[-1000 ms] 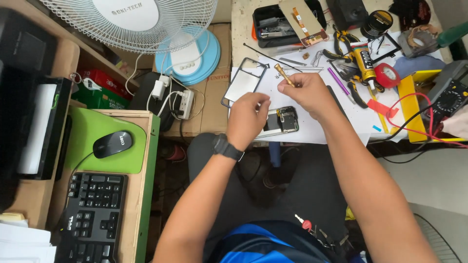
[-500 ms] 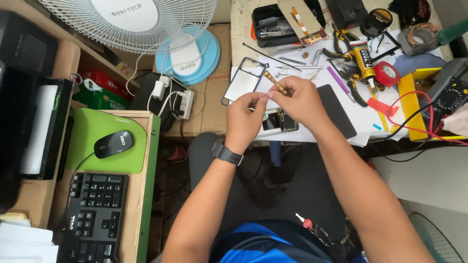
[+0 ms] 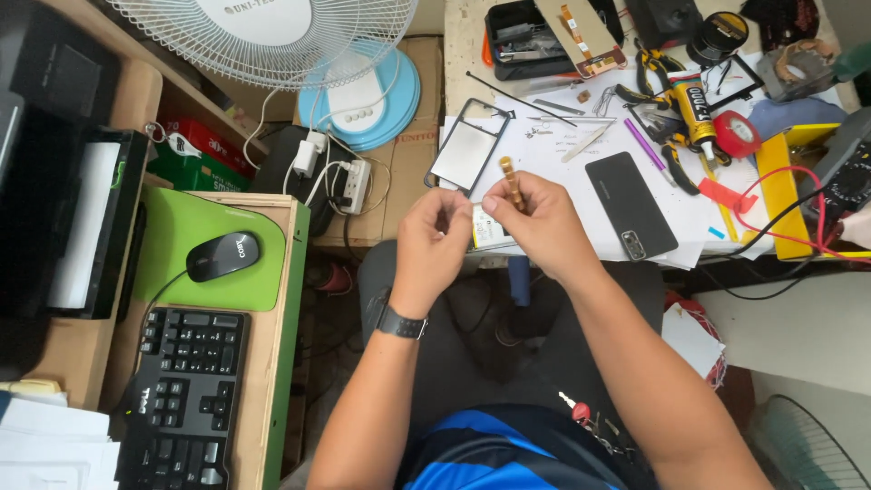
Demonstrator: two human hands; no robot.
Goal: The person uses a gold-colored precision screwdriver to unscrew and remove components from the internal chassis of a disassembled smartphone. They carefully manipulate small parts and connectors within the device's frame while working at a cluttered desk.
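My right hand (image 3: 535, 222) grips a small brown-handled screwdriver (image 3: 511, 181), its handle sticking up past my fingers. My left hand (image 3: 434, 243), with a black watch (image 3: 399, 322) on the wrist, is close beside it, thumb and forefinger pinched together; anything between them is too small to see. Between and under both hands lies an opened phone body with a pale battery (image 3: 490, 231) at the table's near edge. A bare phone frame (image 3: 467, 152) and a black phone back cover (image 3: 631, 204) lie on white paper (image 3: 562, 159) just beyond my hands.
The worktable holds pliers (image 3: 671, 145), a glue tube (image 3: 694, 113), red tape (image 3: 737, 132), tweezers (image 3: 585, 142), a black parts tray (image 3: 522, 41) and a multimeter with red leads (image 3: 839, 172). To the left are a desk with mouse (image 3: 222, 256), keyboard (image 3: 186, 390), a fan (image 3: 272, 36) and a power strip (image 3: 354, 186).
Both hands have drawn back from the paper toward the table's near edge and come together. The screwdriver now points up instead of slanting across the phone frame.
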